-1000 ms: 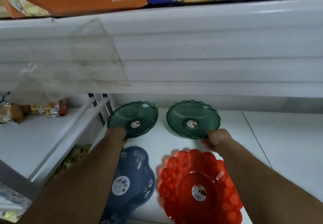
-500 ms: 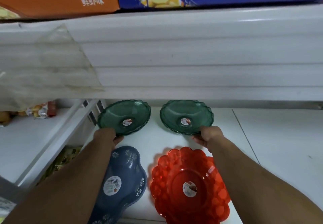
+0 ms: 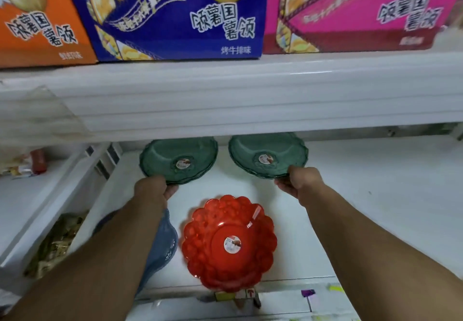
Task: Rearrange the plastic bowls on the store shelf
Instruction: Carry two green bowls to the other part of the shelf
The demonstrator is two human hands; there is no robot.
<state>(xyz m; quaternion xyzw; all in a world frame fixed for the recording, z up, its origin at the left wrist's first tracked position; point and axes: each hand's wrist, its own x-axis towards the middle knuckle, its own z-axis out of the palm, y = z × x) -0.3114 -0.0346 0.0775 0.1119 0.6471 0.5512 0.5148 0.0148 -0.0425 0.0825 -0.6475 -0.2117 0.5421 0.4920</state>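
Green translucent plastic, two scalloped bowls, side by side at the back of the white shelf [image 3: 375, 195], partly under the lip of the upper shelf [image 3: 250, 95]. Left green bowl [image 3: 179, 160]: round sticker at centre; near rim pinched by the left hand [image 3: 152, 191], grip closed on the edge, thumb on top, fingers [image 3: 172, 190] showing beneath. Right green bowl [image 3: 268, 155]: same sticker; near right rim held by the right hand [image 3: 300, 183], grip closed on the edge, knuckles uppermost. Both forearms reach forward from the lower corners, bare, roughly straight, converging slightly toward the bowls.

Red plastic bowl [image 3: 229, 243]: lobed, bubble-patterned rim, sticker at centre, at the shelf's front edge between the two arms, apart from both hands. Blue bowl [image 3: 162, 245]: white flower print, just left of the red one, largely hidden under the left forearm.

Upper shelf stock: orange carton [image 3: 40, 20], blue carton [image 3: 172, 15], pink carton [image 3: 358, 10], standing in a row. Packaged goods [image 3: 55, 243] on the neighbouring shelving to the left; contents blurred.
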